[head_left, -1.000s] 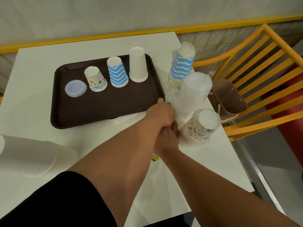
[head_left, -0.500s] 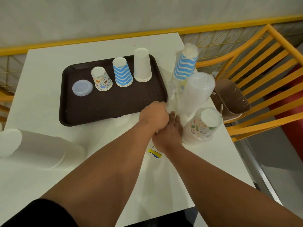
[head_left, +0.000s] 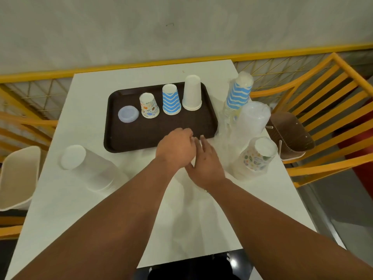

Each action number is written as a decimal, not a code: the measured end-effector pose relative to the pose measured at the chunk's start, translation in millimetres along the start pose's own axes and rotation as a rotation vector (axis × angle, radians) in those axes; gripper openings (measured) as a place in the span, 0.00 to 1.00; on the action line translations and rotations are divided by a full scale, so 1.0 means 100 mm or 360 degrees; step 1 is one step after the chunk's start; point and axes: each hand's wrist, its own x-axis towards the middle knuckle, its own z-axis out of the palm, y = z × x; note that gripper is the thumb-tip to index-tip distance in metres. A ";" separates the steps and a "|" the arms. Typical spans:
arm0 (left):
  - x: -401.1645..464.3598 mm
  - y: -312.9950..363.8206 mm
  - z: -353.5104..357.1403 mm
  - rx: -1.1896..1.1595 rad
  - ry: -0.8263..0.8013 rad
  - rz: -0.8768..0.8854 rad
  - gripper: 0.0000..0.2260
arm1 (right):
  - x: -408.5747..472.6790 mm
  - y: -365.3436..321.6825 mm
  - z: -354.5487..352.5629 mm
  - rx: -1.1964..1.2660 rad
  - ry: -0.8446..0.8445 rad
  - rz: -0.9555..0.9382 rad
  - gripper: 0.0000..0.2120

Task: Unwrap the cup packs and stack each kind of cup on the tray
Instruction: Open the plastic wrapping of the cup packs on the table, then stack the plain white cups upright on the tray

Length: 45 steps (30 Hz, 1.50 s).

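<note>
Hands [head_left: 175,148] together just before tray [head_left: 129,142], wrapped packs [head_left: 250,120] rightward.

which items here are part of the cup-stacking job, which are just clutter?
Job:
tray
lid stack
printed cups
blue zigzag cups
plain white cups
wrapped blue zigzag pack
wrapped clear pack
wrapped printed pack
wrapped white pack

Clutter:
brown paper trays
yellow chair
cream chair
</note>
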 end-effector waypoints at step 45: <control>-0.12 -0.41 -0.94 -0.1601 -0.0095 -0.0005 0.24 | 0.11 -0.61 -0.51 0.1543 -0.0205 0.0333 0.37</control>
